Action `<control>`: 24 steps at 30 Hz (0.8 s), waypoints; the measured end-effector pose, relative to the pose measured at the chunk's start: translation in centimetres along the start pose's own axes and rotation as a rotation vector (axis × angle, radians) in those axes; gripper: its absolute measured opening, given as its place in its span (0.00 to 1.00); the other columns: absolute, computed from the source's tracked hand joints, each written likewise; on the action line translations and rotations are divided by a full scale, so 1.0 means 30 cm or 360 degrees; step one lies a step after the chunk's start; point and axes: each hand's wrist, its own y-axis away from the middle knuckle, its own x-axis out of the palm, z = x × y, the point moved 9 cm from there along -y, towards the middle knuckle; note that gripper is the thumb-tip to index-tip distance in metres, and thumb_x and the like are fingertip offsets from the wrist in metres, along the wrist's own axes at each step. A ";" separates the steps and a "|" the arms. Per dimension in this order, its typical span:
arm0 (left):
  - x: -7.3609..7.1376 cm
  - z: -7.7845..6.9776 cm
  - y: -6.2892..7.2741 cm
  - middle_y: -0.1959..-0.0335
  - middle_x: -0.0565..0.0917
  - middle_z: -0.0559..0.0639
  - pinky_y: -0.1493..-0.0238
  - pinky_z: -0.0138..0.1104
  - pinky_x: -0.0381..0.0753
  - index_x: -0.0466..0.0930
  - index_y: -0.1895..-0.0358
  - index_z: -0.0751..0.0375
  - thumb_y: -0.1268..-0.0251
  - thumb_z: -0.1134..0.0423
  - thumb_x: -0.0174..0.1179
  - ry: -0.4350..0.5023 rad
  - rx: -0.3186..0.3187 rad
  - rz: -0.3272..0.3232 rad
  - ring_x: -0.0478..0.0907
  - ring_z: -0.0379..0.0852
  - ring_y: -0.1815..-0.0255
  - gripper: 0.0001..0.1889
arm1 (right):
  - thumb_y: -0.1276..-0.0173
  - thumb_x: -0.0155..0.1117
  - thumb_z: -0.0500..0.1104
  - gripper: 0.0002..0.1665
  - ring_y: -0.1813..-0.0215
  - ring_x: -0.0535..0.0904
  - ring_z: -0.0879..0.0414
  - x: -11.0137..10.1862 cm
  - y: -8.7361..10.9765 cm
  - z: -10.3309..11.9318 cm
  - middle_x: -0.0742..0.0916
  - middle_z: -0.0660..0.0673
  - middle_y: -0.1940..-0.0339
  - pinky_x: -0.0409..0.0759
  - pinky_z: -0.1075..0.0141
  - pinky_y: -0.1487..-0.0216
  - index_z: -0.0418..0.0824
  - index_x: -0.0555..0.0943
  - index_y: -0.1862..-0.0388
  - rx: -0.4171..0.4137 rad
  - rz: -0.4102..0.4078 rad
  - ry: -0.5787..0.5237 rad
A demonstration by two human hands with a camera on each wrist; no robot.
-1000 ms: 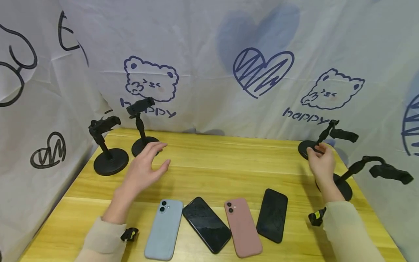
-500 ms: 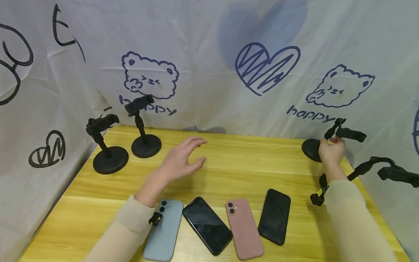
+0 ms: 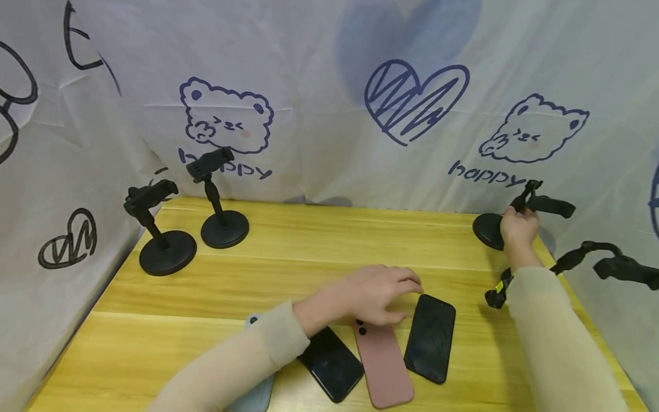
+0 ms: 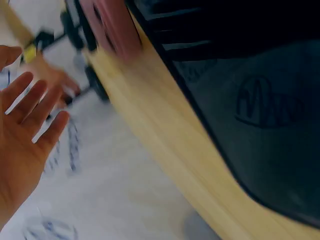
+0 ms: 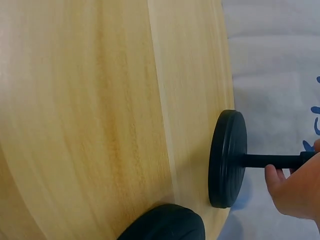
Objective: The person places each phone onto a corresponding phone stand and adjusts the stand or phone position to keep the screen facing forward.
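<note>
My right hand (image 3: 520,229) grips the stem of a black phone stand (image 3: 488,230) at the far right corner. In the right wrist view, the fingers (image 5: 272,180) meet that stem above its round base (image 5: 228,160). My left hand (image 3: 378,294) reaches over the top of a pink phone (image 3: 385,369), its fingers extended toward a black phone (image 3: 431,340) and holding nothing. A second black phone (image 3: 332,366) and a light blue phone (image 3: 254,397) lie partly hidden under the left forearm. Spread fingers show on the left hand (image 4: 25,130) in the left wrist view.
Two black phone stands (image 3: 167,252) (image 3: 225,229) stand at the back left of the wooden table (image 3: 319,252). Another stand (image 3: 625,269) is at the right, partly behind the right sleeve. White cloth (image 3: 319,57) with drawings hangs behind the table.
My left hand has swept from the left stands rightward and down to above the pink phone. My right hand has moved from beside the stand's base onto its stem.
</note>
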 end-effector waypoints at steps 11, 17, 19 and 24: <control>0.159 -0.138 -0.095 0.20 0.62 0.41 0.30 0.28 0.69 0.70 0.24 0.38 0.32 0.31 0.61 -0.0198 0.0058 0.0539 0.64 0.35 0.24 0.36 | 0.16 0.40 0.51 0.34 0.20 0.61 0.50 0.014 -0.033 0.013 0.67 0.40 0.18 0.57 0.64 0.19 0.37 0.65 0.19 -0.0084 0.0125 0.0150; 0.195 -0.142 -0.094 0.18 0.59 0.39 0.31 0.27 0.70 0.68 0.22 0.35 0.38 0.31 0.66 -0.0139 -0.0031 0.0637 0.59 0.35 0.21 0.41 | 0.15 0.42 0.51 0.32 0.21 0.62 0.51 0.017 -0.037 0.026 0.67 0.39 0.19 0.58 0.66 0.20 0.35 0.67 0.21 -0.0118 0.0160 0.0187; 0.205 -0.143 -0.094 0.18 0.57 0.39 0.32 0.27 0.71 0.67 0.22 0.34 0.38 0.32 0.67 -0.0111 -0.0058 0.0663 0.58 0.34 0.21 0.41 | 0.15 0.43 0.50 0.30 0.23 0.64 0.51 0.015 -0.037 0.031 0.70 0.38 0.21 0.59 0.67 0.21 0.35 0.70 0.24 -0.0133 0.0152 0.0207; 0.221 -0.146 -0.101 0.17 0.55 0.38 0.33 0.26 0.71 0.66 0.22 0.33 0.38 0.34 0.68 -0.0072 -0.0101 0.0704 0.57 0.35 0.21 0.40 | 0.17 0.46 0.50 0.27 0.25 0.67 0.44 0.016 -0.024 0.040 0.74 0.34 0.28 0.63 0.59 0.21 0.32 0.71 0.32 -0.0215 0.0159 0.0346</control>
